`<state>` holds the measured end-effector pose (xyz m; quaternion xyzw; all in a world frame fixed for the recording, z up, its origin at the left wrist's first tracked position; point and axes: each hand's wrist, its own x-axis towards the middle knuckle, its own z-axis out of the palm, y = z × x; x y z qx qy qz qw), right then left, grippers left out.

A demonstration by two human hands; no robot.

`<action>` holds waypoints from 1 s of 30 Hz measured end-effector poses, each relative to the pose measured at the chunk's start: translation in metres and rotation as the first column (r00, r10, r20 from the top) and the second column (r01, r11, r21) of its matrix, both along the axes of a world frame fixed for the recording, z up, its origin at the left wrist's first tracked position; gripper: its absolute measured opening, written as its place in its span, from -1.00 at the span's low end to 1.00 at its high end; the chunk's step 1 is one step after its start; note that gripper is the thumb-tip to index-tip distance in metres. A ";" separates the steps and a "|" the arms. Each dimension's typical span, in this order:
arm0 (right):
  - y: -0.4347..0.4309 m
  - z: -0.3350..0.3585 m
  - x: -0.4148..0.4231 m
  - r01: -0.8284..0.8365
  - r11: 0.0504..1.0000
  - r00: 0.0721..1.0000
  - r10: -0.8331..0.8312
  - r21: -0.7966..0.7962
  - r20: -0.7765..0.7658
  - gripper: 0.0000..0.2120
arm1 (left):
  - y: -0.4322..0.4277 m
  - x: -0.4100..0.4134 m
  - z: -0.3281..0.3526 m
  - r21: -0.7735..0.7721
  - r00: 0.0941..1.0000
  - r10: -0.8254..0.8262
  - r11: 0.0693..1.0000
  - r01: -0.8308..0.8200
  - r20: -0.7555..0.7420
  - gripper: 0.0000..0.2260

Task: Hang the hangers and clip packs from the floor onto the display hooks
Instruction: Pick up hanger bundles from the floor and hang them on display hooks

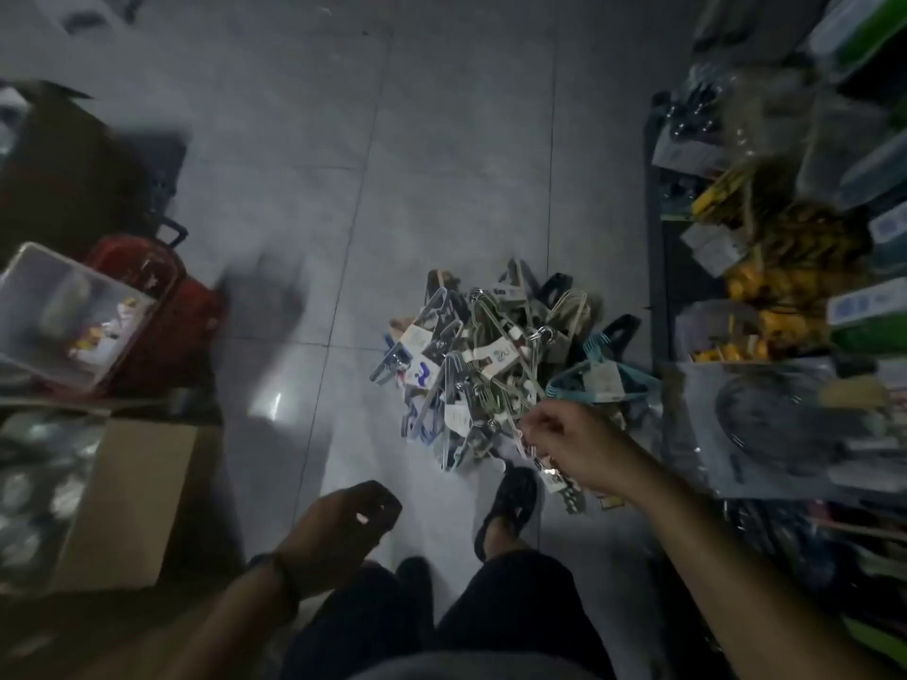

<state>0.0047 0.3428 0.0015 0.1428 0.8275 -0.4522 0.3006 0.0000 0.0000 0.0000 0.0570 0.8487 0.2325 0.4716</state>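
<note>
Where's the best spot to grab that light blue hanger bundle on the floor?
Probably the neck just below the hook of the light blue hangers, reached from above. They lie flat on the pile's right edge, hook pointing away, seemingly uncovered.

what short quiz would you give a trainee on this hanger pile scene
1. True or false: the tangled pile of plastic and wire hangers lies on the grey tiled floor.
2. What does the right hand grip? A a broom; B a tagged pack at the pile's near edge; C nothing.
3. Fill in: the brown cardboard box stands on the person's ____ side.
Key: 1 true; 2 B; 3 left.
</note>
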 end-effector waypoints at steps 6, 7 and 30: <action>0.029 -0.123 -0.104 -0.086 0.993 0.987 0.075 0.078 0.140 -0.84 | 0.073 -0.092 -0.123 0.034 0.994 0.024 0.999 -0.028 0.109 -0.87; 0.032 -0.152 -0.116 -0.066 0.994 0.988 0.053 0.086 0.148 -0.84 | 0.087 -0.108 -0.153 0.028 0.992 0.019 0.999 -0.022 0.124 -0.86; 0.038 -0.522 -0.096 0.130 0.855 0.987 -0.162 0.502 0.021 -0.24 | 0.176 -0.196 -0.523 0.046 0.461 0.815 0.476 -0.878 0.350 -0.41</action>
